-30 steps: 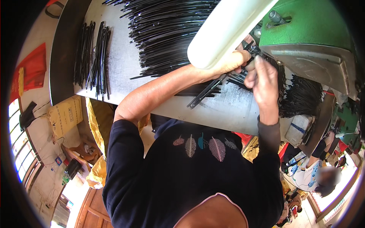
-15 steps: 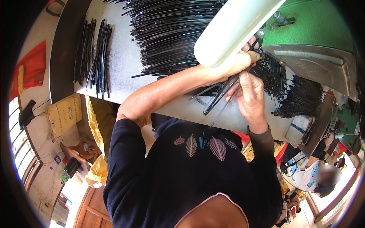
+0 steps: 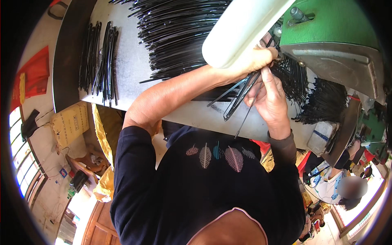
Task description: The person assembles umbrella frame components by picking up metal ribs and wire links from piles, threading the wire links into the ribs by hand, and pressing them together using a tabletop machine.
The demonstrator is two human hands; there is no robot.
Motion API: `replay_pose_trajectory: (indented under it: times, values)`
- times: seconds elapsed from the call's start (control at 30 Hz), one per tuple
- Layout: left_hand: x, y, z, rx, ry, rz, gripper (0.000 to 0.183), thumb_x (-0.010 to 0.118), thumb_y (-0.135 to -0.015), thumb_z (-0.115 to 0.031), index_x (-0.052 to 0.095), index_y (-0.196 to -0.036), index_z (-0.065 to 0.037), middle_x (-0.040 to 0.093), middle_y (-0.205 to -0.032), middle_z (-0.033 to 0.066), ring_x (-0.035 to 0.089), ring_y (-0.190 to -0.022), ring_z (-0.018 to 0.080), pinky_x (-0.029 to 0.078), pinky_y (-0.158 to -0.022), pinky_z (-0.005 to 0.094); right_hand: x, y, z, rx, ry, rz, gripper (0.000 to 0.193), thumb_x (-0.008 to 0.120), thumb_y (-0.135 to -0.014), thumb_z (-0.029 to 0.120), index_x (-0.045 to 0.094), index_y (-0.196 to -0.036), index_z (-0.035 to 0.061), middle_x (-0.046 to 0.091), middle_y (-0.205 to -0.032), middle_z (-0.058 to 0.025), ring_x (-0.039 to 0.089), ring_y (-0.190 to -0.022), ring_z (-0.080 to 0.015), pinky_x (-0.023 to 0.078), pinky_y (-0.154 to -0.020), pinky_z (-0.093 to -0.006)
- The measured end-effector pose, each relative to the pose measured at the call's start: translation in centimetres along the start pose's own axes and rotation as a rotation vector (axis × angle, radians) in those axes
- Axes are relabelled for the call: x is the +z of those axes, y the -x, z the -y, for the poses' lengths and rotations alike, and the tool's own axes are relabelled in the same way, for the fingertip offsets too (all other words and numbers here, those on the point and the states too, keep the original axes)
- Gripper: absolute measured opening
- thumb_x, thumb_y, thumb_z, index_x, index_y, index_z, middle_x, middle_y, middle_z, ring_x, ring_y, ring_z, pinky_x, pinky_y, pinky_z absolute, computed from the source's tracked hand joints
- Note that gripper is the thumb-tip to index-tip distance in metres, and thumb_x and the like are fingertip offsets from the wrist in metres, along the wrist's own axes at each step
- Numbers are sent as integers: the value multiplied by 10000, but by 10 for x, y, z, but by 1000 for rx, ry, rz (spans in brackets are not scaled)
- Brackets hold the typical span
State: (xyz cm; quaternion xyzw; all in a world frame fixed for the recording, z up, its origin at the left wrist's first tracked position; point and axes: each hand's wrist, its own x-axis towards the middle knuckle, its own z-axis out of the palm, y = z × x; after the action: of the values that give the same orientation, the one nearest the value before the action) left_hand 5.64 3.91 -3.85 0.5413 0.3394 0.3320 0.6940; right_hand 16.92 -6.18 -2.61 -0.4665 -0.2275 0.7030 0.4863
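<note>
My left hand (image 3: 261,58) reaches across in front of the green machine (image 3: 326,24), partly hidden by a white tube-shaped lamp (image 3: 241,32). It is closed on a small bunch of thin black rods (image 3: 239,98), whose ends fan out below it; some have small holes at the tip. Close beside it, my right hand (image 3: 271,98) pinches a single thin rod (image 3: 248,113) between thumb and finger, pointing down toward my chest. The rods' upper ends are hidden by my left hand and the machine.
A large pile of black rods (image 3: 179,36) covers the metal table (image 3: 130,53), with two smaller bundles (image 3: 107,61) at its left. More rods (image 3: 322,102) lie under the machine at right. A small whitish block (image 3: 321,138) sits at the table's right edge. Another person (image 3: 337,183) is at far right.
My right hand has shifted slightly down and right, and its single rod now slants more steeply. My left hand stays near the machine with the bunch. The view has shifted a little.
</note>
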Motion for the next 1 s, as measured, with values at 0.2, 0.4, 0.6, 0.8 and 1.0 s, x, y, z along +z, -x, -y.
replay_pose_trajectory:
  times: [0.2,0.4,0.6,0.8,1.0]
  values:
    - [9,1,-11,-51,81,-11,198,588,-772,-68,540,-933,38,564,-681,61,544,-598,108,439,-538,243,1,-3,-7,-6,-73,-1,374,444,-964,344,529,-827,7,593,-612,-116,579,-482,-191,468,-431,-293]
    - [4,5,-25,-95,58,-110,237,599,-728,-62,522,-921,54,586,-629,95,565,-557,153,459,-528,262,-3,-4,-1,-75,-17,95,411,454,-960,346,590,-812,-13,614,-655,-100,596,-536,-161,484,-497,-264]
    - [-122,71,-56,67,-288,-308,297,657,-762,-110,558,-1021,-2,597,-673,102,573,-581,181,462,-562,271,-38,37,17,-457,1184,-29,136,666,-759,14,654,-894,1,621,-768,-78,606,-608,-147,472,-543,-247]
    - [-149,133,-49,324,-1576,-528,324,726,-698,-85,631,-1007,-99,630,-897,80,586,-830,264,473,-732,342,-40,36,2,-785,1623,-18,130,682,-707,-14,633,-823,18,577,-767,-76,564,-574,-212,448,-525,-306]
    - [-27,162,-8,205,-859,-190,200,734,-707,-28,636,-879,-2,631,-746,102,613,-656,199,491,-611,289,-31,33,4,-671,1546,-81,133,664,-703,5,568,-782,52,545,-744,-59,574,-600,-230,451,-518,-334]
